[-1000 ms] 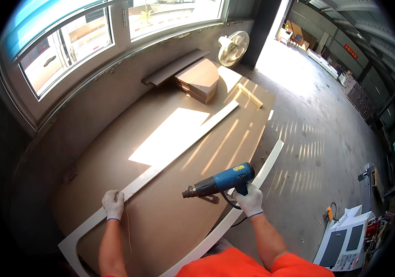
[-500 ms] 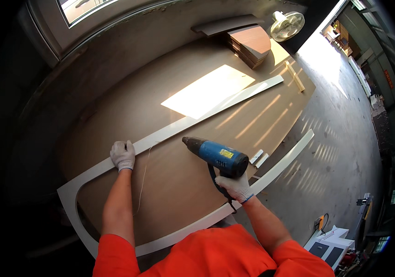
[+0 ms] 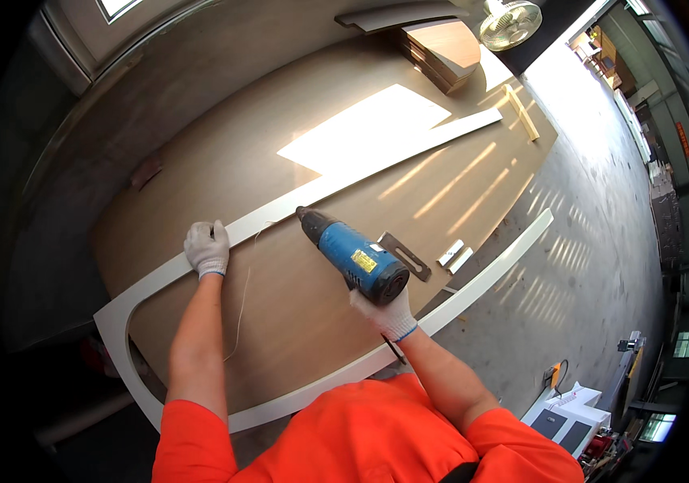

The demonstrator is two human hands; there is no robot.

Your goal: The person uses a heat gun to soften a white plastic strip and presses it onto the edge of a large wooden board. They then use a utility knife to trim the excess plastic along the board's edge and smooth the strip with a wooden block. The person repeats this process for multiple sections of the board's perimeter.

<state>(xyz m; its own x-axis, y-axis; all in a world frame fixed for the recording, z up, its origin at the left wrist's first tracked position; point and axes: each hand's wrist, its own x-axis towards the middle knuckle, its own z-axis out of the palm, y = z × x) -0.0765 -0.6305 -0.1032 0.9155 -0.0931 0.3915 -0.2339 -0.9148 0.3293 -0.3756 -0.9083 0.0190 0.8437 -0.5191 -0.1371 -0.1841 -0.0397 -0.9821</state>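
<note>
A white U-shaped frame (image 3: 341, 179) lies over the brown board, its bend at the left and its two long arms running off to the right. My left hand (image 3: 206, 248), in a white knit glove, is closed over the far arm near the bend. With my gloved right hand (image 3: 387, 312) I grip a blue heat gun (image 3: 354, 253). Its dark nozzle points at the inner edge of that far arm, very close to it. From this edge hangs a thin pale strand (image 3: 241, 310), curling down across the board. The gun hides part of my right fingers.
The brown board (image 3: 223, 161) forms the work surface. On it lie a slotted dark metal plate (image 3: 405, 256), small white pieces (image 3: 455, 256), a wooden strip (image 3: 521, 113) and stacked curved panels (image 3: 441, 56). A fan (image 3: 511, 24) stands at the far right, beside the grey floor (image 3: 594, 201).
The heat gun has swung left and nearer to the frame's edge, its nozzle turned more toward the far arm. The slotted metal plate now shows beside it. My left hand keeps its hold.
</note>
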